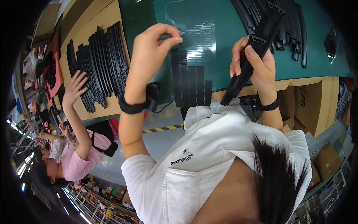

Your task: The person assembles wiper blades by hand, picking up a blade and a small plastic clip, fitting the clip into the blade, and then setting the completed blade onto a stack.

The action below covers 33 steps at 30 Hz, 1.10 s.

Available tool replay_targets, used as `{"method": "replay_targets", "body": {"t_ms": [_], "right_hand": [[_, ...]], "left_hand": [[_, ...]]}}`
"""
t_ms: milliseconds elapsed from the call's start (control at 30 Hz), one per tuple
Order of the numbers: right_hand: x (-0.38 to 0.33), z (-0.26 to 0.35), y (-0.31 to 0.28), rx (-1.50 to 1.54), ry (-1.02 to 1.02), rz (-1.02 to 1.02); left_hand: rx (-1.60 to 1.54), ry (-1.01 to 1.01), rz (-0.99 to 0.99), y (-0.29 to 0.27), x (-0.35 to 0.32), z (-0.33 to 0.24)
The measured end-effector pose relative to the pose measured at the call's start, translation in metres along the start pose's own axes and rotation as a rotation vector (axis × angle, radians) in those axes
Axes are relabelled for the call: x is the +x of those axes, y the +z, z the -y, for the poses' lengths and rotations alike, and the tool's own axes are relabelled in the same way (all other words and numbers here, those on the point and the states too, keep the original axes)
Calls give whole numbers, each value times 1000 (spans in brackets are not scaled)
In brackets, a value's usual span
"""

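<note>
Over the green table (223, 33), which carries more curved black strips (294, 33) at its far right, both hands are raised. On a cardboard sheet (93, 22) to the left lie rows of the same strips, where a co-worker in pink (80, 156) reaches. The clear plastic bag (190, 63) hangs from the left hand (153, 52), thumb and forefinger pinching its top edge. It is glossy, with ribbed black pieces filling its lower half. The bundle of black strips (248, 63), long, matte and ribbed with notched ends, slants in the right hand (257, 67), fingers wrapped tight around its middle. The thin pinch seems the weak point: the loaded bag could slip, or the bundle's ends could snag and tear the film.
</note>
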State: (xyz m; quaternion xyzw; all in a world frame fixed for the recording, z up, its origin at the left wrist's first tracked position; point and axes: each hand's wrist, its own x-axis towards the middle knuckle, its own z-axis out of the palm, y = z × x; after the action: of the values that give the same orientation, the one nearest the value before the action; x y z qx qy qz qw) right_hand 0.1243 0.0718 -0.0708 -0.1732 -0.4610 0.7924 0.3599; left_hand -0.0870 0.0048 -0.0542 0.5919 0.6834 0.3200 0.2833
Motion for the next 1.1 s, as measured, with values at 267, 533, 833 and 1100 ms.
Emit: {"method": "replay_targets", "body": {"t_ms": [267,533,833,1100], "right_hand": [[-5,7,12,-176,26,-53],[-4,11,20,-306,23,25],[-3,14,21,-376,66,-4],[-3,10,22,-397,77,12]], "left_hand": [[-953,33,-208,8,-14,-61],[-1374,1,-167,33,-8,-77],[-1119,102,-355,31,-8,-78],[-1058,48,-543,26,-7,-70]]}}
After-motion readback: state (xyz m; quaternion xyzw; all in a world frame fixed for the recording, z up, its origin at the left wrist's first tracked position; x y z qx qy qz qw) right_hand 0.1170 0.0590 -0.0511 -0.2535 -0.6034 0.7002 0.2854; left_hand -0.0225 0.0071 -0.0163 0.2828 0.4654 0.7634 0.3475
